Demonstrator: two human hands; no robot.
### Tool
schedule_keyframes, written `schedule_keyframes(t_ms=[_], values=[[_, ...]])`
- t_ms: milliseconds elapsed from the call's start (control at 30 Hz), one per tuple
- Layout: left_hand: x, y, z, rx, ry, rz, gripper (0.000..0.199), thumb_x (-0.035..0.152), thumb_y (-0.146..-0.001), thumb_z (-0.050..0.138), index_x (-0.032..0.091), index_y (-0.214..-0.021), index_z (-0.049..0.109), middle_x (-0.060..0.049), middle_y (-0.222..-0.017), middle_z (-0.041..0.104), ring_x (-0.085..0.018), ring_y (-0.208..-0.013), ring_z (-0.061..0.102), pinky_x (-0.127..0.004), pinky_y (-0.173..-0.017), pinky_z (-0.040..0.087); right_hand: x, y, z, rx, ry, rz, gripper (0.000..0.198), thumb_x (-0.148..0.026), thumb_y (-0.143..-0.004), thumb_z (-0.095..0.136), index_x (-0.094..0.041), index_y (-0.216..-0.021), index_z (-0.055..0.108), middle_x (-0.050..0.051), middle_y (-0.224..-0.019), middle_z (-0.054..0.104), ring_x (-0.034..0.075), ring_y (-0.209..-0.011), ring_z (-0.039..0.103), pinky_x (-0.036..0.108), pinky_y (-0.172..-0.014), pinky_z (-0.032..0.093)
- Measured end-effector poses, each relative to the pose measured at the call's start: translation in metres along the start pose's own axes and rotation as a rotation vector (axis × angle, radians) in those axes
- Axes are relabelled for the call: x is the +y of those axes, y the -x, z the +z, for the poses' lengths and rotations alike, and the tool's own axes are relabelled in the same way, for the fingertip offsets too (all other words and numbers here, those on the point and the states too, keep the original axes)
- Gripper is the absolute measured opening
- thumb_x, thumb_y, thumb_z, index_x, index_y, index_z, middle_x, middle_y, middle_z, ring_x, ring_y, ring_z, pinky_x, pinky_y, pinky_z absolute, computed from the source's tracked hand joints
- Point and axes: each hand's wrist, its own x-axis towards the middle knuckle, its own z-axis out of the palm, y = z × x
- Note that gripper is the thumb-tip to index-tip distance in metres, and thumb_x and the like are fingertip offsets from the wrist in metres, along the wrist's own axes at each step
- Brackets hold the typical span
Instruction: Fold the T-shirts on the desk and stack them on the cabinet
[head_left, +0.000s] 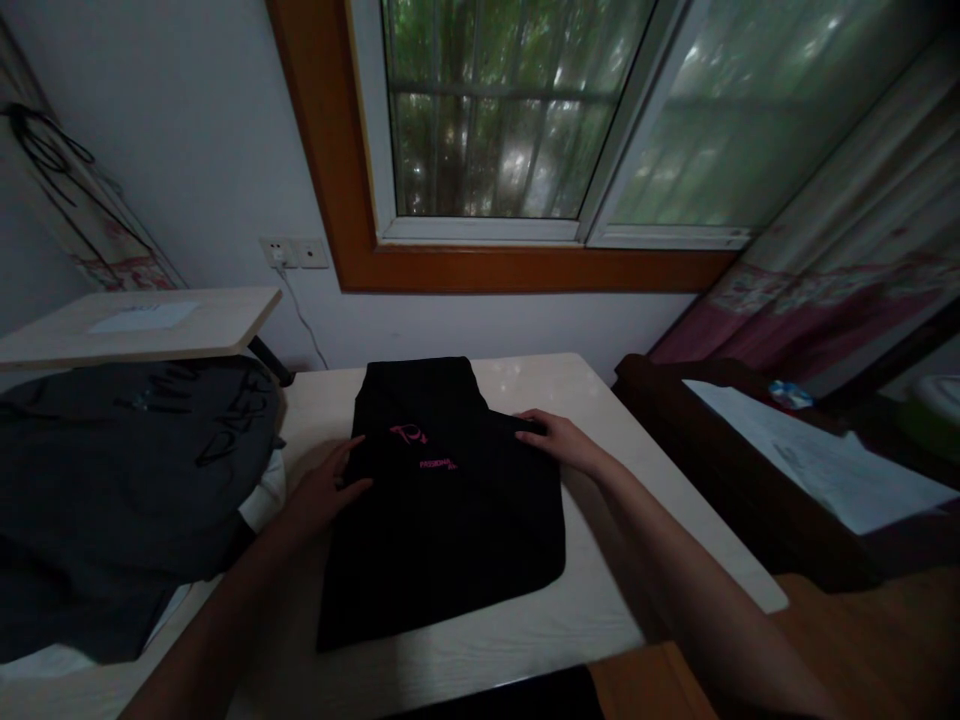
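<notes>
A black folded garment lies on the pale table in front of me, with a pink drawn figure and pink lettering on its upper part. My left hand rests at its left edge, thumb and fingers spread apart on the cloth. At the upper right edge, my right hand has its thumb on top of the fabric and its fingers along the far side, pinching the edge. The garment's top end is narrower than its lower part, and its underside is hidden.
A dark grey printed cloth is heaped at the left, below a raised wooden shelf bearing a paper. The table ends before a dark wooden piece of furniture with white sheets. A window and wall sockets are ahead.
</notes>
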Motion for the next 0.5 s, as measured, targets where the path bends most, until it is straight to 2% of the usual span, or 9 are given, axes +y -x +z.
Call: schedule_keyframes(t_ms=[67,167,300,400,500], values=[[0.000,0.016,-0.003,-0.111,0.025,-0.035,0.075,0.055,-0.081,0.068,0.030,-0.148,0.048,-0.008,-0.140,0.063,-0.030,-0.116,0.067,-0.044,-0.099,0.053,0.009,0.009,-0.008,0.017,-0.024,0.038,0.036,-0.040,-0.077,0.077,-0.024,-0.109,0.073,0.007,-0.109,0.076,0.029,-0.102,0.069,0.044,-0.095,0.053],[0.002,0.036,-0.008,-0.275,0.023,-0.032,0.059,0.055,-0.080,0.068,0.035,-0.136,0.061,-0.003,-0.134,0.068,-0.031,-0.121,0.064,-0.047,-0.107,0.047,0.015,0.025,-0.012,0.039,-0.112,0.090,0.041,-0.040,-0.074,0.079,-0.022,-0.109,0.069,0.007,-0.106,0.074,0.028,-0.099,0.068,0.041,-0.088,0.054],[0.010,0.054,-0.017,-0.414,0.066,-0.037,0.039,0.053,-0.082,0.066,0.034,-0.115,0.072,-0.001,-0.125,0.072,-0.029,-0.119,0.064,-0.044,-0.108,0.046,0.000,0.050,-0.005,0.090,-0.399,0.120,0.054,-0.043,-0.076,0.077,-0.025,-0.123,0.058,0.005,-0.104,0.070,0.025,-0.091,0.068,0.038,-0.077,0.056],[0.018,0.062,-0.020,-0.514,0.095,-0.079,0.038,0.052,-0.080,0.068,0.033,-0.113,0.073,0.000,-0.114,0.074,-0.027,-0.106,0.068,-0.039,-0.093,0.054,-0.017,0.065,0.001,0.178,-0.516,0.109,0.059,-0.045,-0.078,0.075,-0.029,-0.130,0.054,0.005,-0.104,0.067,0.023,-0.090,0.066,0.036,-0.076,0.055],[0.020,0.066,-0.024,-0.593,0.133,-0.164,0.044,0.055,-0.079,0.068,0.034,-0.117,0.072,-0.001,-0.104,0.074,-0.021,-0.079,0.070,-0.031,-0.067,0.057,-0.030,0.072,0.004,0.243,-0.516,0.068,0.059,-0.044,-0.078,0.077,-0.031,-0.131,0.055,0.002,-0.099,0.064,0.022,-0.090,0.064,0.035,-0.079,0.053]])
